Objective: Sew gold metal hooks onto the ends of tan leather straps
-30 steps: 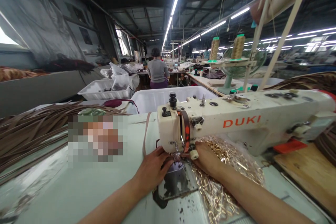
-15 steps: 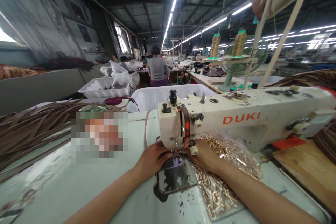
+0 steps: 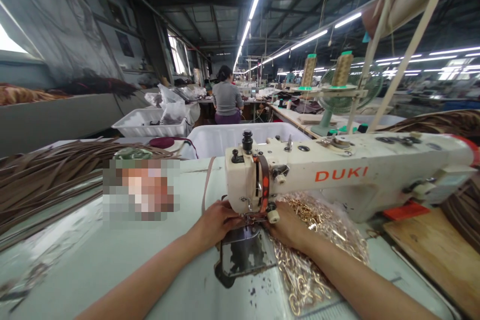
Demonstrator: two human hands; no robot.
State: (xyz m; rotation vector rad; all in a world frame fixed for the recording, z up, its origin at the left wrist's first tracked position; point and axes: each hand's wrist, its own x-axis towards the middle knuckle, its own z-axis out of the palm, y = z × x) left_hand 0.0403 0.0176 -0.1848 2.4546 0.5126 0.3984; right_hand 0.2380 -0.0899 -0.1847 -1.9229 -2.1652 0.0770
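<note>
A white sewing machine [image 3: 341, 170] marked DUKI stands before me, its needle and presser foot between my two hands. My left hand [image 3: 215, 222] is closed at the left of the presser foot, fingertips pinched close to the needle. A thin brown strap [image 3: 208, 180] comes down from the table's back edge to the fingers of this hand. On the other side, my right hand [image 3: 283, 225] is curled closed beside the needle; the machine head hides its fingertips and whatever they hold. Under my right wrist lies a clear bag of gold metal hooks [image 3: 307, 280].
Long brown straps [image 3: 56, 170] pile on the left of the table, beside a blurred-out patch [image 3: 144, 190]. Behind the machine is a white bin [image 3: 210, 135]. A wooden board [image 3: 438, 250] lies at right. Farther off, a person in grey [image 3: 227, 97] faces away.
The view has shifted slightly, so the machine appears a little lower and to the left. Both hands stay at the needle in nearly the same pose.
</note>
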